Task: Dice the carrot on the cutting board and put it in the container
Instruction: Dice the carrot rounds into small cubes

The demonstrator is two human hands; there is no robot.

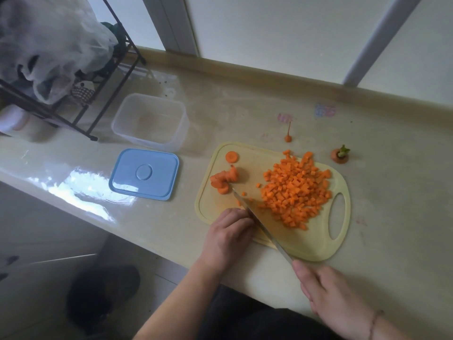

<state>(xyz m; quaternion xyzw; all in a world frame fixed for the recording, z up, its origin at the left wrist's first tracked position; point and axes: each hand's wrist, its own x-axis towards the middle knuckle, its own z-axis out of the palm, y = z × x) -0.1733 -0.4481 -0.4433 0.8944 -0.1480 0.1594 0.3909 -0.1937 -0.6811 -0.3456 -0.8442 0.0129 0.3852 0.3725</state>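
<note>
A pale yellow cutting board (316, 249) lies on the counter with a large heap of diced carrot (295, 190) on its right half. Several carrot slices (223, 180) sit at its left end, one round slice (231, 157) apart from them. My right hand (326, 293) grips the handle of a long knife (259, 223) whose blade runs across the board, tip near the slices. My left hand (229, 233) rests curled at the board's near edge beside the blade; whatever its fingers cover is hidden. The clear plastic container (150, 122) stands to the left with nothing in it.
The container's blue lid (144, 174) lies flat on the counter in front of it. A carrot top with green stub (340, 155) and a thin carrot tail (288, 136) lie behind the board. A black wire rack (81, 94) with bags fills the far left.
</note>
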